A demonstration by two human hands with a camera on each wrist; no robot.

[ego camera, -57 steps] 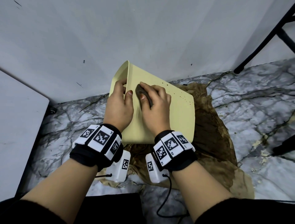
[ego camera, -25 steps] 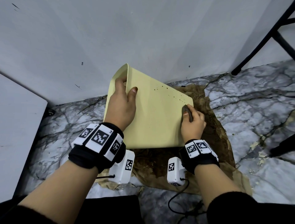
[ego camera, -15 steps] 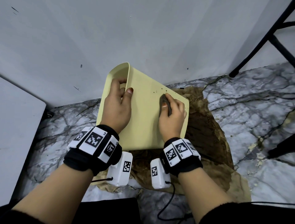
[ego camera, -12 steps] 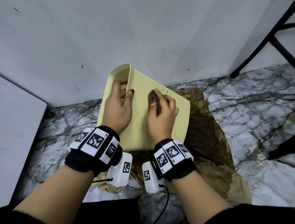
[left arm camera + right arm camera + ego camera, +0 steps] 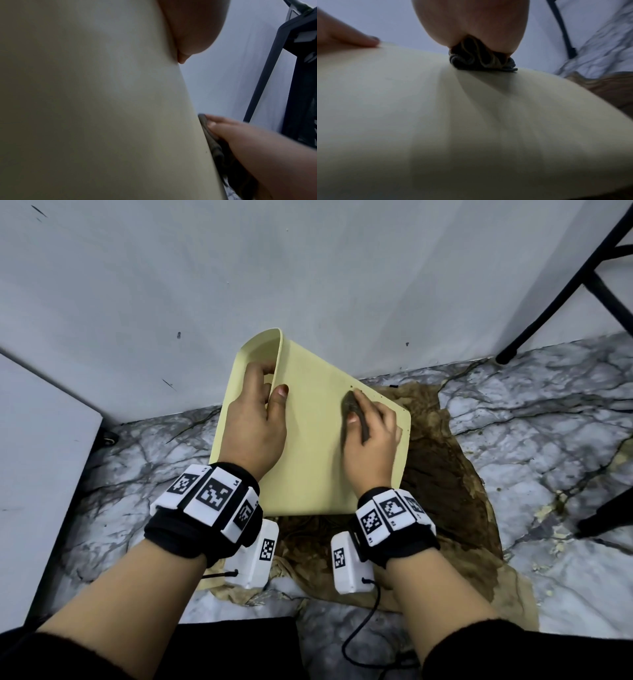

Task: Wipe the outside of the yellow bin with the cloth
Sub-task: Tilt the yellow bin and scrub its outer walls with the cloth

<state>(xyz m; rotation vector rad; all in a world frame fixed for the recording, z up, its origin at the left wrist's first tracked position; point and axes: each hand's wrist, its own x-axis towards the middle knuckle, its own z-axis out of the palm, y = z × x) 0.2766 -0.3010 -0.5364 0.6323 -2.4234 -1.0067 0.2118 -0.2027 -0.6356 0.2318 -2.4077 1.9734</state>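
The yellow bin (image 5: 311, 460) lies tilted on its side on the floor, its open mouth toward the wall at the left. My left hand (image 5: 255, 419) grips the rim, fingers inside the mouth and thumb on the outer wall. My right hand (image 5: 371, 433) holds a bunched dark grey cloth (image 5: 351, 410) and presses it on the upper right of the outer wall, just below a few dark specks. In the right wrist view the cloth (image 5: 481, 60) shows bunched under my palm on the bin (image 5: 453, 121). The left wrist view shows the bin wall (image 5: 85, 108) and the cloth (image 5: 212, 142).
A stained brown sheet (image 5: 445, 508) lies under the bin on the marble floor (image 5: 548, 422). A white wall (image 5: 308, 268) stands close behind. A white panel (image 5: 34, 457) is at the left. Black chair legs (image 5: 555, 292) stand at the right.
My right hand has slid the cloth across the bin's wall from the middle toward the right. The left hand keeps its hold on the rim.
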